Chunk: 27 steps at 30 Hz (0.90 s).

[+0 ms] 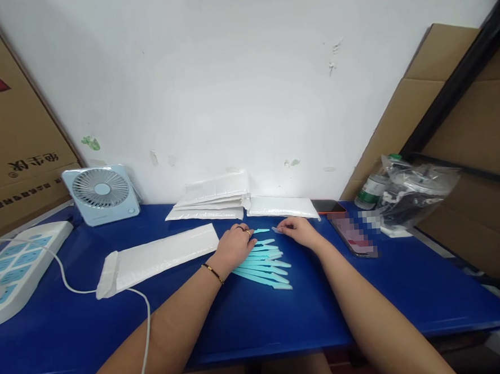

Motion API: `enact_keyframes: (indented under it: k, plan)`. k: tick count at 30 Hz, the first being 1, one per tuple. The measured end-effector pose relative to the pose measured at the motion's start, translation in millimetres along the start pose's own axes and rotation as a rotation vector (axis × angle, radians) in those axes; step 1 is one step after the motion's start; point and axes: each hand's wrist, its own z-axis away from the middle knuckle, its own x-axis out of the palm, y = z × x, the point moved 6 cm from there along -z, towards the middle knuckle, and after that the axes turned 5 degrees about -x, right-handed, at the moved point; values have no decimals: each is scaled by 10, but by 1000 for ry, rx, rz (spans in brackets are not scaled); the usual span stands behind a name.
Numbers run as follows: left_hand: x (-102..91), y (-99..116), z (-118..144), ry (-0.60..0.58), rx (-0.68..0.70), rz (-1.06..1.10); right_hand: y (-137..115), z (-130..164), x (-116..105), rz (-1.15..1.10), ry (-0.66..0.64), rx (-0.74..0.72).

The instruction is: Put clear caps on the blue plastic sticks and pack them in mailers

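Several slim light-blue razor-like sticks [266,265] lie fanned in a row on the blue table [249,317]. My left hand [233,246] rests on the left ends of the sticks, fingers curled, with rings and a bracelet on it. My right hand [297,230] is just right of the top of the row and pinches the clear tip of the topmost stick [269,230]. A white padded mailer [157,259] with its flap open lies flat to the left of my left hand.
A stack of white mailers [217,199] sits by the wall. A small fan [101,194] and a power strip [17,263] with a white cable are at left. Two phones [354,234], a bottle [371,190] and a plastic bag [415,191] are at right.
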Motion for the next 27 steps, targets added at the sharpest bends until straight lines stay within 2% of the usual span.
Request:
enact_keyframes:
  k: [6,11,16,22,27]
  plan:
    - [4,30,11,-20,44,38,71,-52,68,-118,30,-3]
    - [3,23,16,-27,37,38,4,-21,20,-6,41,-51]
    - [-3,1,17,-35,8,32,-13,23,-42,33,58,-5]
    - [3,16,18,-42,51,60,-146,16,43,41,63,-72]
    - [13,20,9,-94,94,87,-201,-18,130,47,55,-96]
